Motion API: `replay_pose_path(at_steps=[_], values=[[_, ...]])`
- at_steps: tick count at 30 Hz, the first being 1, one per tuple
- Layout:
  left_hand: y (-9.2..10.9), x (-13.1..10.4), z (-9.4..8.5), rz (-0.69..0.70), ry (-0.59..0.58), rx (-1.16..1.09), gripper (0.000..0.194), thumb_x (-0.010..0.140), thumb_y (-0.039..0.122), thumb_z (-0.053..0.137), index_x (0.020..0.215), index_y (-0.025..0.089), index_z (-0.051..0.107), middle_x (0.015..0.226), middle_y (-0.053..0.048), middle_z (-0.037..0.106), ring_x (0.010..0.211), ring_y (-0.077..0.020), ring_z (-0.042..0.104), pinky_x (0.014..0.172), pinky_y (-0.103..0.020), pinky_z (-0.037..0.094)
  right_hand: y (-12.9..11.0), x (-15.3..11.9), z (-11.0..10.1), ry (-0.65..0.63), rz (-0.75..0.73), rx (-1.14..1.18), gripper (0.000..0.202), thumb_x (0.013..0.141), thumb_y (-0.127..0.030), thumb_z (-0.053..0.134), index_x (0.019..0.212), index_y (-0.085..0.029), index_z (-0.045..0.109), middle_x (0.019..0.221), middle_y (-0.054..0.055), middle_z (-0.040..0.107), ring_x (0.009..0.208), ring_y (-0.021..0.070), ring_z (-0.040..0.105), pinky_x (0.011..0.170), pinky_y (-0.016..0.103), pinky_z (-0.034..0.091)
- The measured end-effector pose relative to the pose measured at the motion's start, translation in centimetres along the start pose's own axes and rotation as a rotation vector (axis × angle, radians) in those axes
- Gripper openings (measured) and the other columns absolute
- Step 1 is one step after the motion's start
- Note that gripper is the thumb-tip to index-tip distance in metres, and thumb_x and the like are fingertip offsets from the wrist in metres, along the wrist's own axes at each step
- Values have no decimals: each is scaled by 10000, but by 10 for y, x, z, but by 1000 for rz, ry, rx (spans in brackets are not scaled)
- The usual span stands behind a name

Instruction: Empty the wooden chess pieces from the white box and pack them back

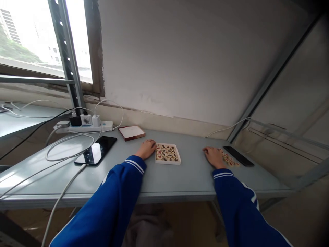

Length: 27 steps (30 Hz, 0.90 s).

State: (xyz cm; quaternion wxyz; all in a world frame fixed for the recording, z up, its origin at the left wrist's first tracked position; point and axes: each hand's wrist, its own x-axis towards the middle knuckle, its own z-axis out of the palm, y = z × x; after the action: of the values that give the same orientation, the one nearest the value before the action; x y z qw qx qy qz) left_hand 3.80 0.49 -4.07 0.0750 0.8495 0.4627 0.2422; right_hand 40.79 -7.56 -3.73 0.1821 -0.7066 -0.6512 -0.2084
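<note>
A shallow white box (168, 162) lies on the desk with rows of round Chinese chess pieces (168, 152) in it, marked in red and black. My left hand (146, 149) rests at its left side, fingertips bent against the upper left edge. Farther right, my right hand (214, 157) is low over the desk with its fingers curled together and pointing left. Anything between those fingertips is hidden. Just beyond its wrist, partly covered by the hand, is a loose heap of more chess pieces (229, 160).
The red-edged box lid (131, 132) lies at the back left. A tablet (96, 151) with a white cable is on the left, before a power strip (106, 126) with plugs and looping cords. A dark flat object (238, 156) lies behind the loose pieces. Metal posts frame the desk (180, 181).
</note>
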Motion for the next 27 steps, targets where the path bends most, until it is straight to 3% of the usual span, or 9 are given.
replay_pose_path(at_steps=[4, 7, 10, 12, 14, 16, 18, 21, 27], values=[[0, 0, 0, -3, -2, 10, 365, 862, 341, 286, 1023, 174, 568, 1118, -74, 546, 1027, -232, 469, 863, -357, 375, 34, -12, -4, 56, 112, -29, 205, 730, -129, 405, 699, -197, 596, 822, 171, 621, 870, 307, 537, 809, 542, 259], [-1, -1, -1, -1, 0, 9, 367, 862, 347, 285, 1025, 176, 566, 1119, -76, 544, 1026, -235, 470, 861, -364, 377, 27, -7, -7, 59, 88, 2, 190, 729, -170, 439, 809, -206, 607, 934, 163, 612, 929, 311, 517, 824, 526, 287], [-1, -1, 0, -4, -1, 0, 366, 861, 347, 289, 1035, 177, 564, 1124, -77, 542, 1030, -231, 471, 868, -360, 374, -22, 7, -16, 23, -53, 119, 276, 759, -195, 431, 996, -214, 570, 1059, 90, 587, 1005, 233, 499, 861, 396, 355], [-1, 0, 0, -9, 1, -7, 364, 860, 341, 294, 1048, 177, 560, 1133, -77, 538, 1036, -226, 470, 877, -356, 371, -73, 16, -27, -38, -192, 368, 290, 800, -207, 396, 1045, -193, 550, 1081, 76, 575, 1004, 189, 506, 864, 340, 381], [-1, 0, 0, -8, 8, -11, 363, 861, 339, 298, 1054, 176, 559, 1136, -76, 538, 1034, -222, 473, 886, -354, 367, -129, 19, -37, -202, -455, 504, 301, 819, -227, 403, 1089, -229, 537, 1112, 45, 562, 1002, 161, 512, 859, 303, 394], [0, -1, 0, -3, 14, -9, 355, 860, 334, 304, 1037, 177, 569, 1120, -76, 548, 1013, -217, 485, 882, -349, 371, -176, 16, -43, -303, -681, 490, 327, 805, -220, 454, 1120, -257, 532, 1129, 33, 557, 1021, 165, 505, 880, 299, 383], [1, -2, -2, 7, 11, -5, 343, 859, 323, 312, 1002, 176, 587, 1098, -76, 560, 989, -212, 497, 870, -339, 380, -206, 10, -44, -285, -738, 412, 349, 803, -151, 438, 1121, -250, 540, 1129, 49, 557, 1027, 182, 502, 886, 322, 371], [3, -4, -4, -1, 6, -3, 334, 854, 317, 326, 1002, 178, 592, 1111, -74, 556, 998, -212, 493, 871, -336, 382, -219, 2, -40, -246, -719, 340, 355, 808, -94, 399, 1085, -242, 564, 1124, 56, 560, 1035, 197, 497, 878, 352, 358], [5, -4, -4, -22, -3, -4, 337, 852, 323, 334, 1041, 185, 576, 1133, -65, 545, 1034, -220, 476, 886, -346, 376, -207, 5, -47, -183, -664, 394, 299, 835, -200, 440, 1108, -264, 543, 1138, 38, 566, 1048, 183, 494, 860, 339, 336]])
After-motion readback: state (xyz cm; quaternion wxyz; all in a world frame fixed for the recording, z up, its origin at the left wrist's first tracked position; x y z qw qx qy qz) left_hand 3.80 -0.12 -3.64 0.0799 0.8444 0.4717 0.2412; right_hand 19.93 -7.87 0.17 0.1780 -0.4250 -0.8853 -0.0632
